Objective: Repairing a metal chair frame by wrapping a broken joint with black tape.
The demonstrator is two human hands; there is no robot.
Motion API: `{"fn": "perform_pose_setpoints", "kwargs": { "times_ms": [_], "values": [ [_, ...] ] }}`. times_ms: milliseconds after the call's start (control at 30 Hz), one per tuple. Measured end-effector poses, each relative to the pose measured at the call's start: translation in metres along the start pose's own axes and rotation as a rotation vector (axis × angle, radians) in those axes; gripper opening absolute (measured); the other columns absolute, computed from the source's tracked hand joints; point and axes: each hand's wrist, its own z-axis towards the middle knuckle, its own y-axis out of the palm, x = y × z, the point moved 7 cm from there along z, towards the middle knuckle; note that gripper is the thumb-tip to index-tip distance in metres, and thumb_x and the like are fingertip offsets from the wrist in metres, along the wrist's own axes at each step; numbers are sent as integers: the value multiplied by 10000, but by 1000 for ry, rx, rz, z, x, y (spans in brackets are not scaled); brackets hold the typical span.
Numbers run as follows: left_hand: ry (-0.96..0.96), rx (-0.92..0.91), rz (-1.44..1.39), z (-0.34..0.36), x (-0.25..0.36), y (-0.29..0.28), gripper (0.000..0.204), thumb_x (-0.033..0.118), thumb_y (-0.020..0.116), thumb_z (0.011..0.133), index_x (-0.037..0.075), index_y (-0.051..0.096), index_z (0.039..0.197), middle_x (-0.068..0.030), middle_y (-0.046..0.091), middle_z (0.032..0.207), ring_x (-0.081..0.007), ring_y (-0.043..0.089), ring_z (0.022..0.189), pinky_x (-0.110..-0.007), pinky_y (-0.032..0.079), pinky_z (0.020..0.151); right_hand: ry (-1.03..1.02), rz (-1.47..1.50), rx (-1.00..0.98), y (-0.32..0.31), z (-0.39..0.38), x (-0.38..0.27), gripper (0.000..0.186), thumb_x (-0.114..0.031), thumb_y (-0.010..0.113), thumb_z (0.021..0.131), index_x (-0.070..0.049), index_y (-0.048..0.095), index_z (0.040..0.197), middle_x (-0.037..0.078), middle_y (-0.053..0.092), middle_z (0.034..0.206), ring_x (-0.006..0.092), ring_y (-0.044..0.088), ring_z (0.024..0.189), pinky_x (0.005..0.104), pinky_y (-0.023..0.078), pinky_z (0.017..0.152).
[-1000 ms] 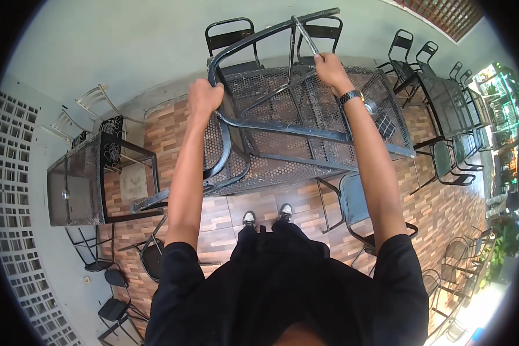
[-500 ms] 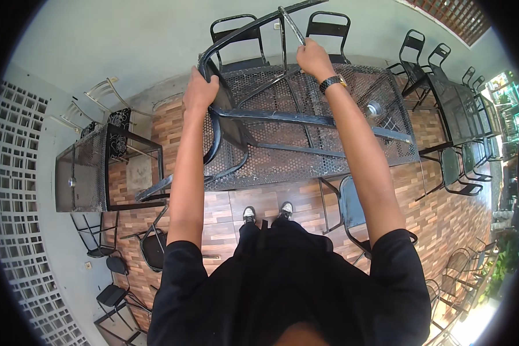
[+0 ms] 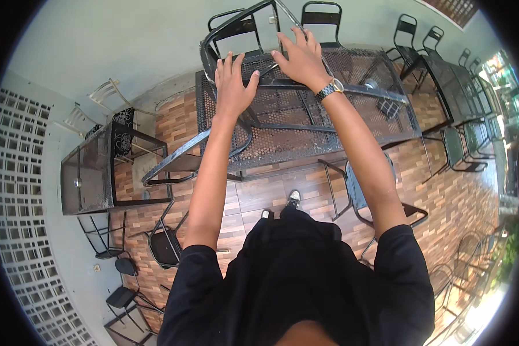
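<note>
A black metal-framed chair (image 3: 297, 85) rests tipped over on a dark perforated metal table (image 3: 271, 151), its bent legs sticking up and out past the table's left side. Over the chair's seat end, my left hand (image 3: 234, 89) is open with fingers spread; whether it touches the frame I cannot tell. My right hand (image 3: 303, 62), wearing a watch (image 3: 331, 88), is likewise open, its fingers stretched beside an upright leg bar of the chair. Neither hand grips anything. My forearms and hands hide parts of the frame.
On the table's right part are a small round shiny object (image 3: 371, 84) and a dark checked item (image 3: 388, 108). Two black chairs (image 3: 322, 14) stand behind the table. A blue-seated chair (image 3: 356, 187) is near my right side, and another table (image 3: 87, 173) stands left.
Both hands have let go of the chair frame and opened, the left moving right. The chair sits lower, its upper bars nearer the table. My feet have shifted.
</note>
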Motion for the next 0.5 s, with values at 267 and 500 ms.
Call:
{"fn": "perform_pose_setpoints", "kwargs": {
  "times_ms": [267, 500],
  "values": [
    [121, 67, -117, -81, 56, 14, 846, 339, 784, 878, 58, 388, 1571, -333, 151, 1675, -583, 113, 1540, -645, 160, 1243, 4, 116, 295, -62, -112, -33, 376, -235, 670, 951, -99, 673, 1302, 186, 454, 1536, 463, 337, 1440, 594, 323, 1170],
    [141, -231, -258, -146, 83, 99, 863, 268, 766, 886, 39, 332, 1596, -317, 125, 1697, -537, 132, 1561, -603, 167, 1265, -77, 27, 165, -74, -216, 1, 460, -112, 668, 861, -118, 647, 1320, 164, 508, 1492, 401, 460, 1411, 569, 359, 1191]
  ]
}}
